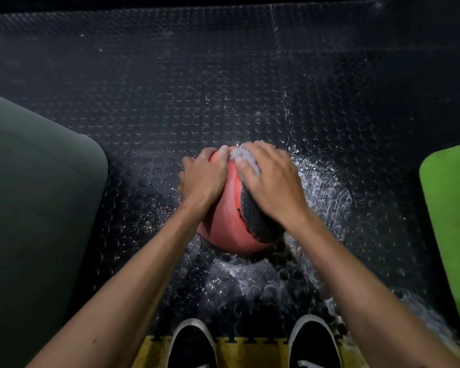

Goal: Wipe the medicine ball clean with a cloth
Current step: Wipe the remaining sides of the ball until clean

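Resting on the studded black rubber floor (170, 102), the medicine ball (227, 205) was found near the middle of the view, just ahead of the person's two dark shoes (193, 346), so that it could be reached from above with both arms. The left hand (202, 179) was laid over the ball's flank at about nine o'clock, fingers spread and curved against the red surface; this grip was judged to be a steadying one, pressing rather than clenching, so that the round ball would not roll away under the rubbing. The right hand (272, 181) was set on the crown and the three o'clock side, over the black textured panel, and a pale grey cloth (246, 160) was held beneath its fingers and thumb, pressed flat onto the ball at about twelve o'clock. Only a small fold of the cloth could be seen; the remainder was hidden under the palm. White specks and smears were seen scattered over the floor from three to six o'clock of the ball, possibly dust or residue. A dark green pad (37, 195) lay at nine o'clock and a bright green mat (452, 208) at three o'clock, both well apart from the ball. The wiping was judged to be under way, with the underside yet to be reached.
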